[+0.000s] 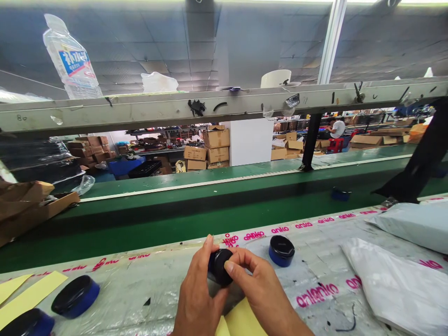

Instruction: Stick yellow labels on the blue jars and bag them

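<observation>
My left hand [198,284] and my right hand [252,290] together hold a round black-and-blue case [220,267] above the work surface, fingertips pressed on its rim and black face. Part of the case is hidden by my fingers. A matching case [282,250] stands to the right of my right hand, with its black top up. Two more lie at the lower left [75,296] [28,324], near yellow paper sheets [30,291]. Another yellow sheet [241,321] lies under my hands.
Plastic-covered bench [325,275] with pink-printed tape along its far edge. White poly mailers [395,291] lie at the right. Beyond runs a green conveyor belt [210,205] carrying a blue item [340,194]. Torn cardboard [24,210] sits left; a person [336,128] and stacked cartons [213,149] stand far back.
</observation>
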Available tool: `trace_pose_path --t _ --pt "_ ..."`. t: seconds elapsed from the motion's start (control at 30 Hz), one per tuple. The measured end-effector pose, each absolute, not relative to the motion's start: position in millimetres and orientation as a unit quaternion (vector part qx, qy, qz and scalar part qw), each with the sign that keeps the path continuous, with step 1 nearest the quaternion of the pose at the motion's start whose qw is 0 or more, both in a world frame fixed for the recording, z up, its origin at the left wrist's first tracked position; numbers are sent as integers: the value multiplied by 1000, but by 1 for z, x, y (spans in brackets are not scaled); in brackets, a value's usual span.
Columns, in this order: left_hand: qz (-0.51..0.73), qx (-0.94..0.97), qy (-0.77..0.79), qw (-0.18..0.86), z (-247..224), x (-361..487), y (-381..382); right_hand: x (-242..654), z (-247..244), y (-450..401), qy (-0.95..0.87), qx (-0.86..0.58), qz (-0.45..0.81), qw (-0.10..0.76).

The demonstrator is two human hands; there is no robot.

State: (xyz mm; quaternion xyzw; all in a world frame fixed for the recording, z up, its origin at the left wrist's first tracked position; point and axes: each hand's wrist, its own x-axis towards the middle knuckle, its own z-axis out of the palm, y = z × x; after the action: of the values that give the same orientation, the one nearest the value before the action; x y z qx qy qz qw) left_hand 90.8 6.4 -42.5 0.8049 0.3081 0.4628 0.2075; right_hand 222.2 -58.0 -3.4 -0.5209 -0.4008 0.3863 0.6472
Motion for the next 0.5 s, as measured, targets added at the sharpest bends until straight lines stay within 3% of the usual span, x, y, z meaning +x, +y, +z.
trace_pose_path --t 0.33,0.5 --pt "467 796 312 225 -40 91 5 224 -8 -57 -386 -542 374 646" --pt "454 772 332 295 -33 93 4 225 -11 -56 -341 -564 348 667"
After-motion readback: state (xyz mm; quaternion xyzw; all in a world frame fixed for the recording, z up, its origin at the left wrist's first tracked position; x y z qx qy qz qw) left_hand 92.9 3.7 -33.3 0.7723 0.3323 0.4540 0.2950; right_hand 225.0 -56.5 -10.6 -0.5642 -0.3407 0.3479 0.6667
